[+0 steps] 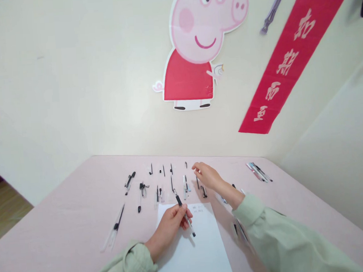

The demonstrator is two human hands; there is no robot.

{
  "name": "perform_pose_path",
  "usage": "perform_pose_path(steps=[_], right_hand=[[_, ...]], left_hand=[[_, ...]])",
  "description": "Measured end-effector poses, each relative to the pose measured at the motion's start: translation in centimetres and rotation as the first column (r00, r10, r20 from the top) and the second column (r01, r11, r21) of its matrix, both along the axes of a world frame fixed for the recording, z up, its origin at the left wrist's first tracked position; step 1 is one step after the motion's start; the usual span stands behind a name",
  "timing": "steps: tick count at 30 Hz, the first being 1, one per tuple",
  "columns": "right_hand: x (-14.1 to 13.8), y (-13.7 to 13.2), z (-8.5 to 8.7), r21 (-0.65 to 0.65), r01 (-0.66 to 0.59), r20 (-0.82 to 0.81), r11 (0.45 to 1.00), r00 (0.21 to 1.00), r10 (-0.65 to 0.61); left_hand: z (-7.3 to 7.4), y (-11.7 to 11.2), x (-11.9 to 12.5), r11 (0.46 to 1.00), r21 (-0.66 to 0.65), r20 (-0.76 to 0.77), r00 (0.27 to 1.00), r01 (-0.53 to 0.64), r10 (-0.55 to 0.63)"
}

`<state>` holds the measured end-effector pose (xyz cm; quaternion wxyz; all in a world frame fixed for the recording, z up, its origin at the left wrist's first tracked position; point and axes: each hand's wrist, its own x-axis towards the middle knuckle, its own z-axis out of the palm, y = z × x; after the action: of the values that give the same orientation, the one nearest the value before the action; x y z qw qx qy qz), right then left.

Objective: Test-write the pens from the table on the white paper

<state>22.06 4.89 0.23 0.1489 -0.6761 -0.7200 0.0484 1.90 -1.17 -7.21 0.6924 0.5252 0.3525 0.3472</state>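
My left hand (175, 220) is closed around a pen (179, 200) with a black grip and a clear barrel. The pen slants over a sheet of white paper (193, 259) with a few small handwritten marks near its top. Towards the back of the table, my right hand (207, 175) reaches out above the surface, its fingers stretched and a little apart, with nothing visible in them. Just left of its fingertips lies a small dark pen cap (186, 164). A thin dark refill (197, 182) lies beneath that hand, close to some black pen parts (203, 191).
Rows of pen parts lie on the pink table (66, 227), among them a clear pen (139, 203) and a black refill (121, 215) by clear tubes. Several pens (259, 172) are grouped at the right. Behind stands a wall with a cartoon pig cutout (188, 77) and a red banner (277, 79).
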Motion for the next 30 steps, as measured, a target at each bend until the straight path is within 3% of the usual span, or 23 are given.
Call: perform_pose_path(steps=[8, 16, 20, 24, 27, 30], right_hand=[[-1.2, 7.0, -3.2, -0.09, 0.107, 0.135, 0.99, 0.986, -0.094], [-2.4, 8.8, -5.0, -0.056, 0.159, 0.141, 0.986, 0.979, -0.15], [-1.5, 8.1, -5.0, -0.014, 0.183, 0.071, 0.983, 0.981, -0.182], [-0.8, 6.3, -3.3, 0.044, 0.163, -0.051, 0.986, 0.986, -0.16], [-1.3, 3.2, -1.7, 0.083, 0.097, -0.14, 0.992, 0.986, -0.085], [-2.6, -1.4, -1.0, 0.089, 0.004, -0.218, 0.996, 0.976, 0.016]], left_hand=[[-0.3, 0.1, 0.2, 1.0, -0.009, -0.022, 1.0, 0.009, -0.009], [0.2, 0.0, 0.3, 1.0, -0.024, -0.026, 1.0, 0.016, -0.017], [-0.1, 0.1, 0.2, 1.0, -0.022, -0.029, 0.999, 0.02, -0.021], [-0.6, 0.2, 0.2, 1.0, 0.01, -0.018, 1.0, 0.008, -0.008], [-0.4, 0.1, 0.0, 0.999, 0.048, -0.005, 1.0, -0.019, 0.019], [0.3, -0.1, -0.3, 0.998, -0.035, 0.091, 0.995, -0.048, 0.051]])
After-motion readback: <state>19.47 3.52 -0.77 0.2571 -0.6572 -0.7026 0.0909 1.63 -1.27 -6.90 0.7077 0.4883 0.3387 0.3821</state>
